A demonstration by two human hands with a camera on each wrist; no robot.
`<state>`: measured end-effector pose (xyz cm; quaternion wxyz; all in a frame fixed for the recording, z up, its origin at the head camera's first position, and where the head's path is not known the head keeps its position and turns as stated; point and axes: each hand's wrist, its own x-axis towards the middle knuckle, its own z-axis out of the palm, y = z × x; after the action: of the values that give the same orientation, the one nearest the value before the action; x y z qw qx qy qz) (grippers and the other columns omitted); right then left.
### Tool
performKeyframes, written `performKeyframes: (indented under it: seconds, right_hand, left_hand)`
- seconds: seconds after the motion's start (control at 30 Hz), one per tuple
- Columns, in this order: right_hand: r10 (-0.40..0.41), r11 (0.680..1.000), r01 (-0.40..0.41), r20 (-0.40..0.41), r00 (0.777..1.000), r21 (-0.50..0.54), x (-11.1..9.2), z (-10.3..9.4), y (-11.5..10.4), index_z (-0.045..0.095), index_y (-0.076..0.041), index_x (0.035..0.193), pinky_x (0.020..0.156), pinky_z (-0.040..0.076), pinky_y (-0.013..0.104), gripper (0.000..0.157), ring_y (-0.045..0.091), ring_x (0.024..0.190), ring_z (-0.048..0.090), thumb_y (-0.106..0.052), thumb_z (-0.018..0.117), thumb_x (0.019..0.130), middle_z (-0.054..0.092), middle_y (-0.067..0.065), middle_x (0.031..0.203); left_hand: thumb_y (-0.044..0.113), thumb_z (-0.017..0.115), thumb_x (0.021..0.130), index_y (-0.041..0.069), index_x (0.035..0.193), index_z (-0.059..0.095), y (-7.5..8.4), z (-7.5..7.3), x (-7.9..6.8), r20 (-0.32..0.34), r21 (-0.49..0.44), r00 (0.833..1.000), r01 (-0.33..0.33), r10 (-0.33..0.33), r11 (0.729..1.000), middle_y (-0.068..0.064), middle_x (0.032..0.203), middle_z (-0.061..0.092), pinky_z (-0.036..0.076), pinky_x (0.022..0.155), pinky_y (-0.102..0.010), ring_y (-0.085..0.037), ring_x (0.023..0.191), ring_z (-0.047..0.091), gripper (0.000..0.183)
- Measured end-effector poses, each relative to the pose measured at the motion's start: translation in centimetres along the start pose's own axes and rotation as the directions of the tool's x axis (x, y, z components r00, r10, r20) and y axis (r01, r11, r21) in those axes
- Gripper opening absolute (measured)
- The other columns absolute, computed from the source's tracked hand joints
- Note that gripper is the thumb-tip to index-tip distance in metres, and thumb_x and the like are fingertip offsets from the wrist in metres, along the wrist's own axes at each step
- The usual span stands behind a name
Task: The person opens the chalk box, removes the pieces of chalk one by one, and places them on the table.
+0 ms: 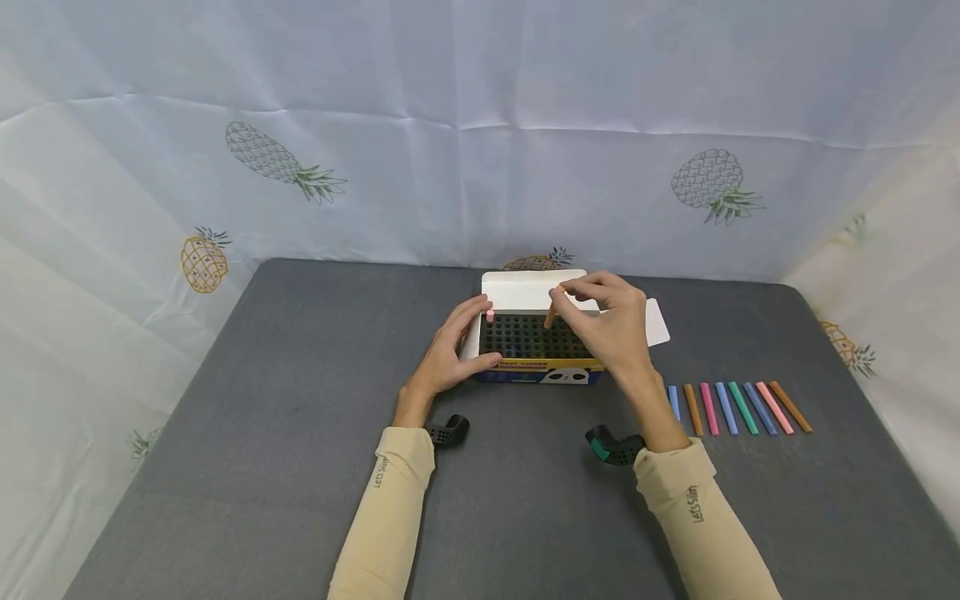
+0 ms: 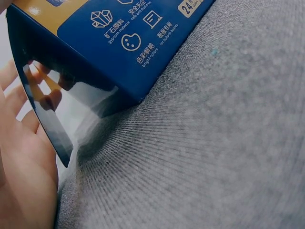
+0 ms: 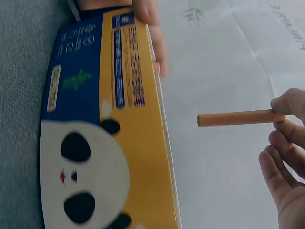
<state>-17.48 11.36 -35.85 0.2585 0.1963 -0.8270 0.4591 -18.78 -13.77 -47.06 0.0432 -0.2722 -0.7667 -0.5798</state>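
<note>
A chalk box [image 1: 517,375] with a panda on its blue and yellow front lies with its lid up. Inside is a dark tray with rows of holes [image 1: 517,335]. My left hand [image 1: 446,354] grips the box's left end, thumb at the front corner and fingers at the far corner. A pink chalk stick [image 1: 490,316] stands in the far left corner by those fingers. Above the tray, my right hand [image 1: 611,321] pinches an orange-brown chalk stick [image 3: 238,118] by its upper end. In the right wrist view its free end is apart from the box.
Several chalk sticks [image 1: 738,408] in blue, brown, pink and green lie in a row at the right, partly behind the right forearm. A white side flap [image 1: 657,323] sticks out from the box's right end. Pineapple-print cloth [image 1: 480,192] hangs behind the grey table [image 1: 300,467].
</note>
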Motion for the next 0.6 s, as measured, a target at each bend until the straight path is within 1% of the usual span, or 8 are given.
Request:
performKeyframes:
  seconds: [0.13, 0.2, 0.23, 0.27, 0.37, 0.4, 0.5, 0.6]
  right_hand:
    - [0.019, 1.000, -0.019, -0.020, 1.000, -0.018, -0.2, -1.1, 0.5, 0.082, 0.001, 0.094, 0.075, 0.047, 0.015, 0.011, 0.029, 0.084, 0.066, -0.007, 0.081, 0.086, 0.072, 0.017, 0.090]
    - [0.023, 0.999, -0.023, -0.030, 0.999, -0.025, -0.2, -1.7, 0.7, 0.082, 0.002, 0.095, 0.077, 0.048, 0.013, 0.012, 0.032, 0.084, 0.067, -0.007, 0.081, 0.086, 0.073, 0.019, 0.090]
    - [0.024, 0.999, -0.025, -0.035, 0.999, -0.030, -0.3, -1.9, 0.8, 0.082, 0.002, 0.095, 0.077, 0.049, 0.014, 0.012, 0.033, 0.084, 0.066, -0.006, 0.081, 0.086, 0.073, 0.019, 0.090]
    - [0.024, 0.999, -0.025, -0.039, 0.999, -0.041, -0.3, -2.2, 1.0, 0.082, 0.003, 0.095, 0.077, 0.048, 0.013, 0.012, 0.034, 0.084, 0.066, -0.006, 0.081, 0.086, 0.073, 0.020, 0.090]
    - [0.020, 0.997, -0.024, -0.058, 0.998, -0.073, -0.5, -3.1, 1.2, 0.081, 0.003, 0.093, 0.076, 0.048, 0.016, 0.012, 0.033, 0.082, 0.066, -0.005, 0.081, 0.086, 0.073, 0.021, 0.089]
    - [0.019, 0.996, -0.024, -0.064, 0.998, -0.081, -0.5, -3.4, 1.3, 0.081, 0.004, 0.093, 0.076, 0.048, 0.016, 0.011, 0.031, 0.082, 0.066, -0.005, 0.081, 0.086, 0.072, 0.021, 0.089]
    - [0.015, 0.993, -0.025, -0.084, 0.996, -0.116, -0.8, -4.3, 1.6, 0.081, 0.003, 0.091, 0.075, 0.045, 0.015, 0.010, 0.013, 0.080, 0.064, -0.004, 0.081, 0.085, 0.073, 0.019, 0.087]
    - [0.015, 0.989, -0.029, -0.096, 0.995, -0.143, -1.1, -5.3, 2.0, 0.081, 0.004, 0.091, 0.075, 0.042, 0.013, 0.010, -0.005, 0.081, 0.057, -0.004, 0.081, 0.085, 0.072, 0.019, 0.086]
  left_hand:
    - [0.022, 0.079, 0.088, 0.009, 0.155, 0.043, 0.0, 0.0, 0.1, 0.000, -0.004, 1.000, 0.009, -0.009, 1.000, -0.014, 0.167, 0.030, 0.030, 0.124, -0.058, -0.034, 0.154, 0.032, 0.077]
    - [0.011, 0.078, 0.087, 0.005, 0.155, 0.042, 0.2, 0.1, 0.1, 0.000, 0.001, 1.000, 0.013, -0.013, 1.000, -0.017, 0.167, 0.029, 0.030, 0.124, -0.060, -0.037, 0.154, 0.031, 0.078]
    - [0.006, 0.076, 0.086, 0.003, 0.155, 0.041, 0.4, 0.1, 0.1, -0.001, 0.000, 1.000, 0.016, -0.016, 1.000, -0.019, 0.167, 0.028, 0.029, 0.124, -0.061, -0.039, 0.154, 0.030, 0.078]
    - [0.003, 0.075, 0.085, 0.001, 0.155, 0.040, 0.7, 0.1, 0.1, 0.000, -0.001, 1.000, 0.020, -0.020, 1.000, -0.021, 0.167, 0.027, 0.028, 0.124, -0.062, -0.040, 0.154, 0.030, 0.078]
    - [0.001, 0.074, 0.085, -0.005, 0.153, 0.040, 2.3, 0.0, 0.1, 0.005, -0.002, 1.000, 0.026, -0.026, 1.000, -0.026, 0.165, 0.027, 0.029, 0.123, -0.064, -0.044, 0.152, 0.030, 0.077]
    - [0.001, 0.074, 0.085, -0.007, 0.153, 0.040, 2.8, -0.1, 0.1, 0.007, -0.001, 1.000, 0.028, -0.028, 1.000, -0.028, 0.164, 0.027, 0.029, 0.122, -0.064, -0.045, 0.152, 0.031, 0.076]
    - [0.005, 0.075, 0.086, -0.008, 0.151, 0.042, 4.2, -0.3, 0.0, 0.013, -0.001, 0.999, 0.034, -0.034, 0.999, -0.029, 0.162, 0.030, 0.031, 0.121, -0.064, -0.045, 0.151, 0.032, 0.074]
    - [0.005, 0.075, 0.086, -0.008, 0.150, 0.043, 4.5, -0.3, -0.1, 0.010, -0.003, 0.999, 0.038, -0.038, 0.999, -0.029, 0.162, 0.031, 0.031, 0.121, -0.065, -0.045, 0.151, 0.033, 0.073]
